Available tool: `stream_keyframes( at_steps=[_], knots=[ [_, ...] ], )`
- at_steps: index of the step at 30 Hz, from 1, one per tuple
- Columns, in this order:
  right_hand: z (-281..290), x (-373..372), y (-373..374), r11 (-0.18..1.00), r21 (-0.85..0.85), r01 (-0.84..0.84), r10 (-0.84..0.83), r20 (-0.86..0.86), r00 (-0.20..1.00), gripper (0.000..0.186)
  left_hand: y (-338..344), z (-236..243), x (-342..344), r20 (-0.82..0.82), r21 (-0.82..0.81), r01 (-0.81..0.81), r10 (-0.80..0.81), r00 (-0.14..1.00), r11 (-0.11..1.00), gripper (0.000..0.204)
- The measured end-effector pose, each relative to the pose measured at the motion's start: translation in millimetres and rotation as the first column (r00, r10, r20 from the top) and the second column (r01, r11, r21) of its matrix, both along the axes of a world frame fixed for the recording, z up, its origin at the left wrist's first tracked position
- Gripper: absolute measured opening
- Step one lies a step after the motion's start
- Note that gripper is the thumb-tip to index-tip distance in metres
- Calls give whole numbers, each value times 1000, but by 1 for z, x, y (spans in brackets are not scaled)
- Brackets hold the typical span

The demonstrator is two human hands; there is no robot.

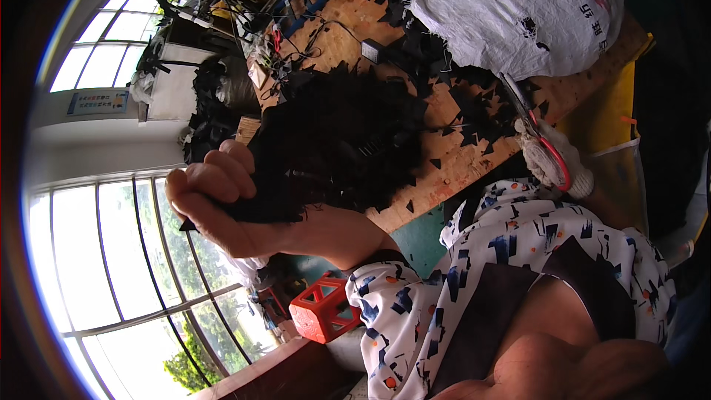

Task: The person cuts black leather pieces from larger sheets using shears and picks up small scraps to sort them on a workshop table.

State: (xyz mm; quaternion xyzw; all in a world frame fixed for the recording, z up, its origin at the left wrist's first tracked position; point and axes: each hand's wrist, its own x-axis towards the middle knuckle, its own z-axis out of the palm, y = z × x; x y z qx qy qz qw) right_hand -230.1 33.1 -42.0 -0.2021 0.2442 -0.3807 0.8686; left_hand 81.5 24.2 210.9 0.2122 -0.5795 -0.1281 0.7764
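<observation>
My left hand (pixel 215 185) is raised at the left, bare, its fingers curled shut on a piece of black fabric (pixel 278 196). Behind that piece lies a large dark heap of black fabric scraps (pixel 348 133) on the wooden table (pixel 463 170); its details are lost in shadow. At the right, my right hand (pixel 552 155) wears a white knitted glove and grips scissors with red handles (pixel 552 150). The metal blades point up and away, toward the edge of a white woven sack (pixel 503 18). They are apart from the fabric in my left hand.
Small black offcuts (pixel 474 118) are scattered between heap and scissors. A black power adapter (pixel 372 50) with its cable, and a blue plastic basket (pixel 300 4), sit farther back. A red plastic stool (pixel 322 307) stands below the left forearm. Yellow cloth (pixel 603 118) hangs at the right.
</observation>
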Motion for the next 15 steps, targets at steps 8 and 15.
stream_keyframes(
  at_steps=[8,15],
  knots=[
    [2,-2,2,993,-24,113,-116,-123,986,31,11,-48,-59,724,178,-696,386,571,696,11],
    [7,8,0,999,37,14,-18,107,994,28,-1,-246,-90,881,450,-757,-377,287,474,38]
  ],
)
